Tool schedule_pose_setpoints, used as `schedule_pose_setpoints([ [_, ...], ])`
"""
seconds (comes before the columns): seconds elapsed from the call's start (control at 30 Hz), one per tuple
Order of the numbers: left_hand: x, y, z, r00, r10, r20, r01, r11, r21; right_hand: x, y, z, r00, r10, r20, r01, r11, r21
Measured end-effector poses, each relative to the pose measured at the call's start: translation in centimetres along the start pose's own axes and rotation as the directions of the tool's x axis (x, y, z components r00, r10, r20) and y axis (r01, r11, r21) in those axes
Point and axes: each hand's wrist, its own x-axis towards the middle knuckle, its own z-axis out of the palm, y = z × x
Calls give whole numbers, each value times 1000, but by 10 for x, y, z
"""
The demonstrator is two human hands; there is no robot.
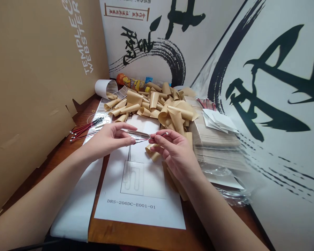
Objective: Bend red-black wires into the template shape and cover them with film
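Observation:
Above the printed sheet (170,218), my left hand (111,136) pinches a thin flat piece (139,132) between thumb and fingers; it is seen nearly edge-on. A red and black wire (161,136) with a small white connector runs from near that piece into my right hand (176,150), whose thumb and fingers are closed on it. Where wire and flat piece meet is too small to make out. The sheet carries a line drawing with a looped pattern and the text "DRS-206DC-E001-01".
Curled brown paper pieces (153,101) are heaped behind my hands. Red and black wires (85,129) lie at left near a silvery strip (94,139). To the right stands a plastic-wrapped stack of flat sheets (217,139). A cardboard wall (34,87) closes the left side; a drink bottle (132,83) lies behind.

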Motion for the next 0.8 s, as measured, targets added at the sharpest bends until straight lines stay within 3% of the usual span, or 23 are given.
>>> schedule_pose_setpoints([
  [0.3, 3, 0, -1, 987, 60, -149, -73, 994, -80, -1, 3, 0, 999, -8, 43, 11, 998, -55],
  [0.5, 5, -2, -1, 960, 105, -261, -145, 979, -141, -4, 5, 1, 982, 119, 148, -85, 973, -216],
  [0.8, 4, -1, 1, 977, 120, -174, -142, 982, -121, -5, 5, 1, 958, 149, 246, -61, 942, -330],
])
